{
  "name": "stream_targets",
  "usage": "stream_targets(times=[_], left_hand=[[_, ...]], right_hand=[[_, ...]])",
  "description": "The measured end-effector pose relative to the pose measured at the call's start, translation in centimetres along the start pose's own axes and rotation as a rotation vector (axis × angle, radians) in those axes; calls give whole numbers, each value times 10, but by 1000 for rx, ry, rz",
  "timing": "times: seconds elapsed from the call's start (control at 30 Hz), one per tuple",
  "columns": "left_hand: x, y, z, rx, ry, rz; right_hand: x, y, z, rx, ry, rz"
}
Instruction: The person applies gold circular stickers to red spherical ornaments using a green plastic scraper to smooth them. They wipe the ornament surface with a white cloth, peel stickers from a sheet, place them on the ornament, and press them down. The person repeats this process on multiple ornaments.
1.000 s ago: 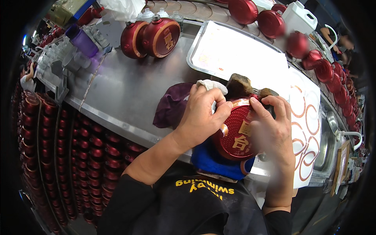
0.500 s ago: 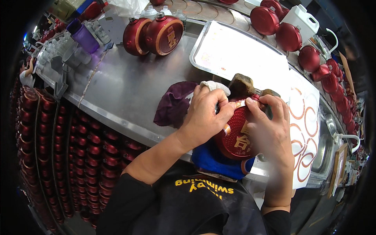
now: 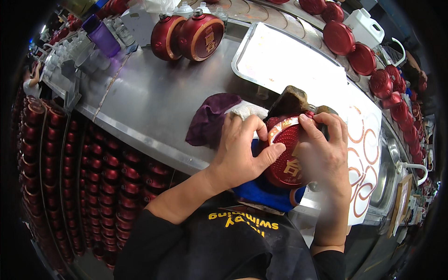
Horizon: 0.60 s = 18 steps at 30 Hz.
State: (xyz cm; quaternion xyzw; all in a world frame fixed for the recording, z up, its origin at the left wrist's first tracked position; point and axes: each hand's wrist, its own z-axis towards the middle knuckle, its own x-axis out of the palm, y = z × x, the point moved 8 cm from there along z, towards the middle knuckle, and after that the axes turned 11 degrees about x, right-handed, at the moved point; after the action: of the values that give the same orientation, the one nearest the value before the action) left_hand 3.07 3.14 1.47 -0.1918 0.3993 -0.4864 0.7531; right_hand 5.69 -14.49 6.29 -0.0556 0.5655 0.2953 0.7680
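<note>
A round dark-red flask-shaped bottle (image 3: 287,154) with a gold rim and gold characters lies face up at the near edge of the steel table (image 3: 154,102), on a blue cloth (image 3: 266,193). My left hand (image 3: 242,149) grips its left side, thumb across the face. My right hand (image 3: 322,154) holds its right side, with fingertips on the upper rim. A brown worn block (image 3: 289,100) shows just behind the bottle. A purple cloth (image 3: 210,116) and a white cloth (image 3: 247,109) lie beside my left hand.
Two more red bottles (image 3: 191,35) stand at the table's far side. A white-lined metal tray (image 3: 284,60) lies behind the bottle, and paper with red rings (image 3: 361,140) to its right. Several red bottles (image 3: 359,51) line the far right. Racks of red bottles (image 3: 93,163) fill the left below the table.
My hands and the bottle stay in place. My right fingertips have shifted up along the bottle's rim, and my left thumb now lies across its face.
</note>
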Motion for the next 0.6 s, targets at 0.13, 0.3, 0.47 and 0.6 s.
stream_targets(times=[0.13,0.3,0.47,0.6], left_hand=[[-2,0,-6,0,-22,-27],[-2,-1,-16,-29,54,7],[-12,-25,-25,94,-58,292],[-12,-35,-27,150,-48,387]], right_hand=[[0,0,0,0,-18,3],[1,0,-1,-12,-12,-11],[1,0,-2,-13,-7,-7],[2,1,-2,-11,-8,-9]])
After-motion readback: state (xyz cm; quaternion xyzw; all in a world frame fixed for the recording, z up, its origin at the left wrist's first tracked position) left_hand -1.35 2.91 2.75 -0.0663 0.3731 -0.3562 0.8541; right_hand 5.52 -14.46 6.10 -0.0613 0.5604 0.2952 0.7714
